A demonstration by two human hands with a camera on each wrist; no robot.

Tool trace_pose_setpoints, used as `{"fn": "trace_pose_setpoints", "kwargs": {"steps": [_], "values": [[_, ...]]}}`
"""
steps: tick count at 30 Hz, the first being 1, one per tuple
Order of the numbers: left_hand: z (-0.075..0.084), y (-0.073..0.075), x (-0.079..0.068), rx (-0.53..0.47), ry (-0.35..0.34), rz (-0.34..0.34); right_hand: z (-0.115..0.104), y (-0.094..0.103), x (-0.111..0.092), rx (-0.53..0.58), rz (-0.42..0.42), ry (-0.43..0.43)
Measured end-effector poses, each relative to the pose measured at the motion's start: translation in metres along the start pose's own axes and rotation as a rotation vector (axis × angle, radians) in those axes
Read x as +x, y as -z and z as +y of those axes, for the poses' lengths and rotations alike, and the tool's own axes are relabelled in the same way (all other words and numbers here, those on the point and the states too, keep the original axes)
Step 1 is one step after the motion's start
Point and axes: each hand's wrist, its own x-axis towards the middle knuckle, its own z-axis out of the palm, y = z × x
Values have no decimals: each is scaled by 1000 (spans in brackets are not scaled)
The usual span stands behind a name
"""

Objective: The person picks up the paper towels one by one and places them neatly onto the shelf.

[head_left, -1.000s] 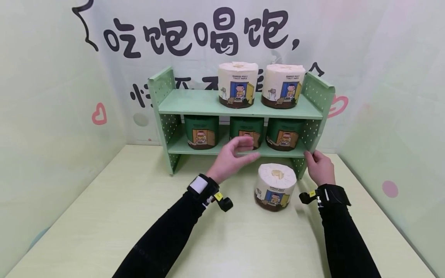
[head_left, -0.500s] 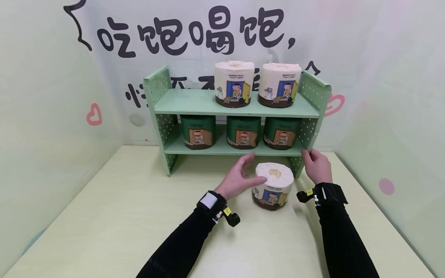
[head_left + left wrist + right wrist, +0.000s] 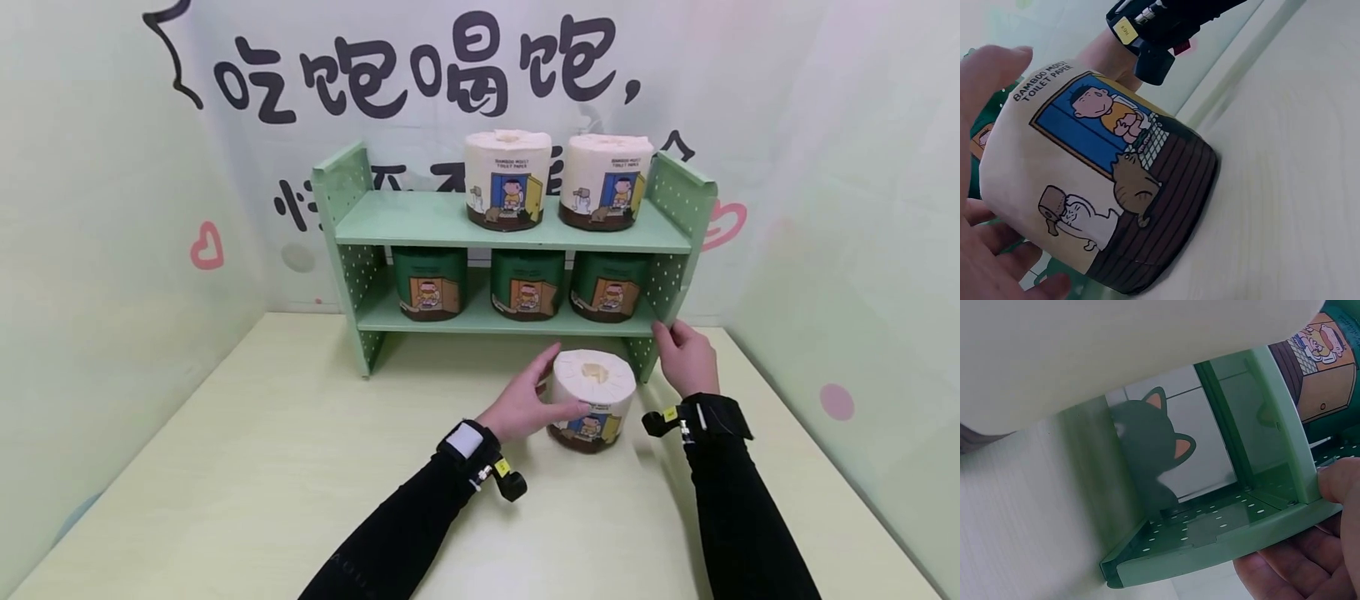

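A white wrapped toilet roll (image 3: 595, 377) with a brown base stands upright on the table in front of the rack's right end. My left hand (image 3: 525, 404) is around its left side, thumb across the printed front and fingers behind. Close up in the left wrist view, the curled fingers (image 3: 1013, 256) lie along the roll's side. My right hand (image 3: 686, 358) grips the front edge of the green rack's (image 3: 510, 327) right side panel, thumb on one face and fingers on the other, as the right wrist view shows.
On the rack's upper shelf, two white toilet rolls (image 3: 507, 179) stand at the middle and right; bare shelf (image 3: 405, 217) lies to their left. Three green-wrapped rolls (image 3: 430, 283) fill the lower shelf. Walls enclose the table (image 3: 262, 467) at the back and both sides.
My left hand has come down and right from in front of the lower shelf to the white toilet roll and closed around it. My right hand has kept its grip on the rack.
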Motion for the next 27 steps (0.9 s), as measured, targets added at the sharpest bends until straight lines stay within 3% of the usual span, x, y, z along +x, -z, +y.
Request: {"fn": "trace_pose_setpoints", "kwargs": {"steps": [5, 12, 27], "values": [[-3, -3, 1, 16, -12, -4, -1, 1, -1, 7, 3, 4], [-5, -3, 1, 77, 30, 19, -2, 1, -1, 2, -2, 4], [-5, 3, -1, 45, 41, -39, -3, 2, -2, 7, -8, -1]]}}
